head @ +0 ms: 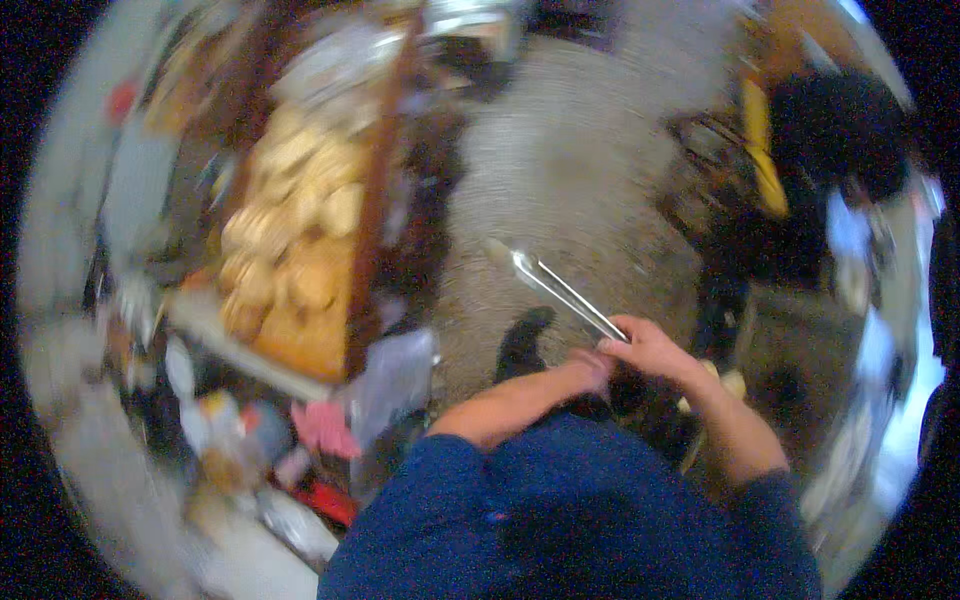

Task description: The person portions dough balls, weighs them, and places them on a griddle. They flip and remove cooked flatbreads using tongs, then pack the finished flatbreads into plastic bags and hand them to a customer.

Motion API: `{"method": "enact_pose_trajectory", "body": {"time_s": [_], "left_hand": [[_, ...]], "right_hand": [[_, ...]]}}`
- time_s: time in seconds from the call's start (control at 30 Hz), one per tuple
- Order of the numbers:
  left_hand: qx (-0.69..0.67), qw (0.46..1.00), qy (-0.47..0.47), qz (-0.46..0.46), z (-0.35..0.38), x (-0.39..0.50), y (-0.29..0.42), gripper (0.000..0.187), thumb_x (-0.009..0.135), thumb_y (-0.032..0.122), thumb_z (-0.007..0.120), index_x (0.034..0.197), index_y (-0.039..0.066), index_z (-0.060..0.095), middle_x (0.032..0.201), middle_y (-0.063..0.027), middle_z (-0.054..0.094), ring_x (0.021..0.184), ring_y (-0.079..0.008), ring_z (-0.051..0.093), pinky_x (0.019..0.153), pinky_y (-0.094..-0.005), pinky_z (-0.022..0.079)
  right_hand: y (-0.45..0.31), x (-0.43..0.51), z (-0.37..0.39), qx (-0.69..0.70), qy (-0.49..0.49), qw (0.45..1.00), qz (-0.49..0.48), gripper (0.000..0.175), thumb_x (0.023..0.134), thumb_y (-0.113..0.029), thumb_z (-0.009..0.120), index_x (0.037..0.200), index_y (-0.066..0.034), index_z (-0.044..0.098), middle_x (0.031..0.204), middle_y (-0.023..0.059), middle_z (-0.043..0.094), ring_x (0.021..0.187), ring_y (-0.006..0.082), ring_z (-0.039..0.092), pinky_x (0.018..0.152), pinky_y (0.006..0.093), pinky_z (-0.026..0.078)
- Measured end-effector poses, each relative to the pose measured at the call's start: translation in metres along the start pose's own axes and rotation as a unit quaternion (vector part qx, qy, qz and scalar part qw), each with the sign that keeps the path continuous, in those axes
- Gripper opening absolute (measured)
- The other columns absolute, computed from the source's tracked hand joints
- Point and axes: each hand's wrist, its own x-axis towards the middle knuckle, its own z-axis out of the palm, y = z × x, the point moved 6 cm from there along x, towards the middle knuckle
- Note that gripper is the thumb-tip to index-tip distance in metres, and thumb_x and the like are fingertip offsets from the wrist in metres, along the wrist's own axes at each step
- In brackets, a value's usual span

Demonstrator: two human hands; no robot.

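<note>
My right hand is closed around the handle end of a pair of metal tongs, which points up and to the left over the floor. A small pale thing shows at the far tip; blur hides whether it is held there. My left hand is close beside the right wrist, low before my body. It is blurred, and whether it holds anything cannot be seen. To the left, rounded pale and golden pieces that look like bread lie heaped between raised edges.
A brown raised edge borders the heap. Lower left are a pink cloth, a plastic bag and a red object. A dark-haired person is at the upper right, near a yellow object. Grey floor runs between.
</note>
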Motion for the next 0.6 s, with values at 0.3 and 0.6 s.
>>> {"method": "enact_pose_trajectory", "body": {"time_s": [0.3,0.6], "left_hand": [[0.089,0.960,-0.110,-0.242,-0.060,-0.011,-0.003,0.033,0.076,0.030,0.066,0.097,0.005,0.069,0.097,-0.0192,0.068,0.089,-0.0361,0.066,0.078,-0.0446,0.053],[0.166,0.949,-0.129,-0.234,-0.060,-0.013,0.012,0.042,0.074,0.041,0.071,0.097,0.006,0.067,0.087,-0.0205,0.068,0.084,-0.0379,0.065,0.073,-0.0457,0.050]], "right_hand": [[0.242,-0.280,0.018,0.317,0.368,0.860,0.154,0.024,0.092,-0.027,0.059,0.104,-0.0066,0.062,0.069,-0.0036,0.055,0.057,0.0065,0.048,0.051,0.0258,0.041],[0.405,-0.391,0.046,0.435,0.463,0.730,0.252,0.023,0.092,-0.035,0.058,0.098,-0.0122,0.056,0.066,-0.0045,0.049,0.051,0.0066,0.040,0.047,0.0241,0.034]]}}
